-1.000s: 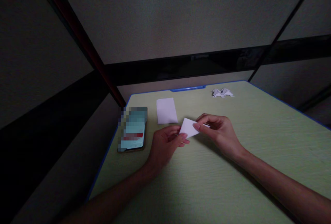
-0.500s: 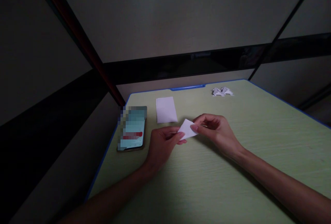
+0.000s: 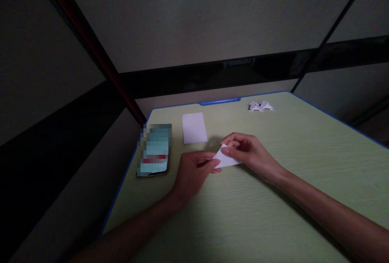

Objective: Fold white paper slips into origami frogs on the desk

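Note:
A small piece of folded white paper is held between my two hands just above the table, a triangular part of it showing. My left hand pinches its left corner, thumb on top and fingers beneath. With thumb and fingers, my right hand grips the upper right part and covers some of it. Beyond the hands lies a stack of white paper sheets. Two folded white paper figures sit side by side near the table's far edge.
A phone with a lit, partly blurred screen lies at the left edge of the pale green table. The table has a blue rim and a blue handle at the back. Behind it rises a grey panelled wall with a dark band.
The paper has turned in my hands, and its visible part now looks more triangular. My right thumb has shifted slightly left, over the paper's upper corner. The view has moved a little.

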Demonstrator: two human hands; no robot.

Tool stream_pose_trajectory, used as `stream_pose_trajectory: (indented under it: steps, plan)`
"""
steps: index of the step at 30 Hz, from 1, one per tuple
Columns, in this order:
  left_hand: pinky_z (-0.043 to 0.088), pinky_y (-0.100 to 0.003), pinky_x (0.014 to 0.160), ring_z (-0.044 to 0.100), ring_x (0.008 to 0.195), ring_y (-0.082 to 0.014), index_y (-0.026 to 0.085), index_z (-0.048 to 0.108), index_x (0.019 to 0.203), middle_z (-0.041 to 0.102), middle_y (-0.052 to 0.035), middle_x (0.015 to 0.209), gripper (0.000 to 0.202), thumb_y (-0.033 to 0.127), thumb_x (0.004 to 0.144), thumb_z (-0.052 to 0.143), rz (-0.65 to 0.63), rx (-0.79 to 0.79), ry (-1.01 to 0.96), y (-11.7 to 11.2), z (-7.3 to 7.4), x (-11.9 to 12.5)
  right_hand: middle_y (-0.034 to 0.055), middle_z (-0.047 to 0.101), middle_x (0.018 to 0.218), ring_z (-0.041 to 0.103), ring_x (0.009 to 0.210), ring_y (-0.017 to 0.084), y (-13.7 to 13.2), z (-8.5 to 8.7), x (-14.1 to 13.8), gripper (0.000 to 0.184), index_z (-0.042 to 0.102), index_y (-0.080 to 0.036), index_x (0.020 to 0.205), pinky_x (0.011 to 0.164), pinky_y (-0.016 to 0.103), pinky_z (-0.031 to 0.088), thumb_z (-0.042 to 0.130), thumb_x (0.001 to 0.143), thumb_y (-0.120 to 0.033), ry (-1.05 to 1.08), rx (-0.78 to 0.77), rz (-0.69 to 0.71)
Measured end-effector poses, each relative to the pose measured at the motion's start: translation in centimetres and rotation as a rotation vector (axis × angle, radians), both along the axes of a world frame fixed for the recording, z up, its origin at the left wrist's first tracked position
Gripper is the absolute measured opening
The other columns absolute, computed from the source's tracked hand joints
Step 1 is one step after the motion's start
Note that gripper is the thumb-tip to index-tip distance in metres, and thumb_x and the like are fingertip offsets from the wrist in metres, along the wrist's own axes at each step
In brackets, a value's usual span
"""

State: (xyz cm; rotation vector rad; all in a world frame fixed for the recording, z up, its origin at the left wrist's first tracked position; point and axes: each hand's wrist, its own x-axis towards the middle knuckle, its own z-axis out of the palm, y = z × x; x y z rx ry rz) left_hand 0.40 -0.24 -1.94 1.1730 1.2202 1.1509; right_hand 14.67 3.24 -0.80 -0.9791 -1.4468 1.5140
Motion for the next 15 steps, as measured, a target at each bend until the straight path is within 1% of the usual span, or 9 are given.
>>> stream_pose_trajectory:
  steps: [2, 4, 6, 9, 12, 15]
  plan:
    - [0.050, -0.018, 0.053, 0.062, 0.056, -0.0109, 0.015, 0.067, 0.069, 0.068, -0.0003, 0.063, 0.009, 0.017, 0.062, 0.061, -0.024, -0.001, 0.019, 0.00, -0.02, -0.04, -0.0033, 0.050, 0.048, 0.039, 0.044, 0.005, -0.02, 0.03, 0.02, 0.012, 0.057, -0.012, 0.057, 0.042, 0.019, 0.027, 0.064, 0.059, -0.021, -0.044, 0.022, 0.017]
    - [0.049, -0.017, 0.053, 0.062, 0.056, -0.0109, 0.014, 0.067, 0.068, 0.067, -0.0007, 0.061, 0.008, 0.017, 0.061, 0.062, -0.040, -0.012, 0.041, 0.03, 0.09, -0.10, -0.0030, 0.050, 0.048, 0.039, 0.044, 0.005, 0.01, 0.04, 0.13, 0.016, 0.057, -0.012, 0.053, 0.042, 0.019, 0.028, 0.064, 0.059, -0.025, -0.039, 0.056, -0.055]
    - [0.049, -0.018, 0.054, 0.062, 0.057, -0.0112, 0.013, 0.066, 0.067, 0.067, -0.0018, 0.061, 0.008, 0.017, 0.062, 0.062, -0.028, -0.038, 0.035, 0.08, 0.30, -0.14, -0.0030, 0.051, 0.049, 0.040, 0.044, 0.006, 0.11, -0.04, 0.28, 0.017, 0.057, -0.013, 0.054, 0.042, 0.020, 0.028, 0.064, 0.059, -0.028, -0.011, 0.090, -0.149]
    - [0.050, -0.019, 0.058, 0.063, 0.058, -0.0112, 0.012, 0.065, 0.069, 0.068, -0.0032, 0.065, 0.010, 0.019, 0.063, 0.061, 0.020, -0.079, -0.053, 0.16, 0.57, -0.13, -0.0029, 0.051, 0.049, 0.040, 0.045, 0.006, 0.30, -0.32, 0.41, 0.017, 0.058, -0.014, 0.054, 0.043, 0.020, 0.029, 0.064, 0.059, -0.028, -0.007, 0.141, -0.223]
    - [0.050, -0.019, 0.060, 0.063, 0.061, -0.0112, 0.012, 0.065, 0.071, 0.068, -0.0033, 0.065, 0.012, 0.021, 0.062, 0.063, 0.043, -0.095, -0.143, 0.17, 0.65, -0.08, -0.0029, 0.051, 0.050, 0.041, 0.047, 0.007, 0.33, -0.67, 0.38, 0.015, 0.058, -0.014, 0.055, 0.044, 0.020, 0.030, 0.063, 0.061, -0.027, 0.005, 0.189, -0.240]
    - [0.050, -0.019, 0.063, 0.063, 0.063, -0.0115, 0.012, 0.065, 0.071, 0.068, -0.0039, 0.066, 0.014, 0.023, 0.064, 0.062, 0.060, -0.100, -0.190, 0.11, 0.59, -0.05, -0.0028, 0.051, 0.052, 0.041, 0.048, 0.007, 0.18, -0.86, 0.27, 0.013, 0.058, -0.015, 0.056, 0.044, 0.020, 0.031, 0.062, 0.063, -0.025, 0.025, 0.242, -0.234]
